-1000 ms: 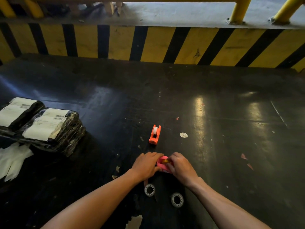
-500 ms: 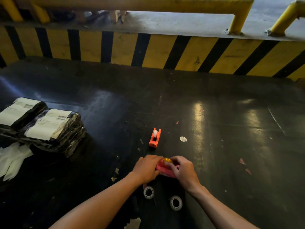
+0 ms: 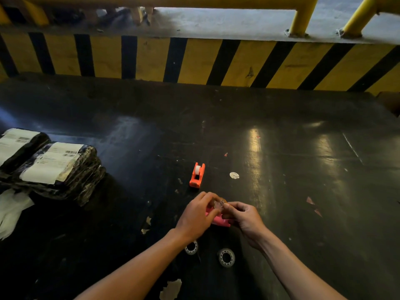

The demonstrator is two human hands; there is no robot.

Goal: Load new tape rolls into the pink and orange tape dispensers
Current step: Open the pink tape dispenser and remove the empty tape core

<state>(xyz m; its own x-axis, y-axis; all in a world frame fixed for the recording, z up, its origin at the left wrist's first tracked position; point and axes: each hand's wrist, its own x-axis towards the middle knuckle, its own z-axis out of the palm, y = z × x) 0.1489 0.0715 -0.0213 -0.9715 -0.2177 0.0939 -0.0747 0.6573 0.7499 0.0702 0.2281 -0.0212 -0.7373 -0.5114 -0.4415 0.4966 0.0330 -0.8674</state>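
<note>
The pink tape dispenser (image 3: 219, 221) is held just above the dark table, between my left hand (image 3: 198, 216) and my right hand (image 3: 245, 217). Both hands' fingertips pinch a small clear tape roll (image 3: 218, 204) at the dispenser's top. The orange dispenser (image 3: 197, 175) stands beyond my hands with a white roll in it, untouched. Two clear tape rolls lie flat near my wrists: one roll (image 3: 191, 247) partly under my left forearm, the other roll (image 3: 226, 257) between my arms.
Black-wrapped parcels (image 3: 54, 169) with white labels and a white sheet (image 3: 10, 213) lie at the left. A yellow-and-black striped barrier (image 3: 194, 59) closes the table's far side. A small white disc (image 3: 234, 175) and paper scraps dot the dark table (image 3: 303, 169).
My fingers have shifted from the dispenser's sides to its top, where they now pinch the clear roll. The dispenser sits a little higher in my hands.
</note>
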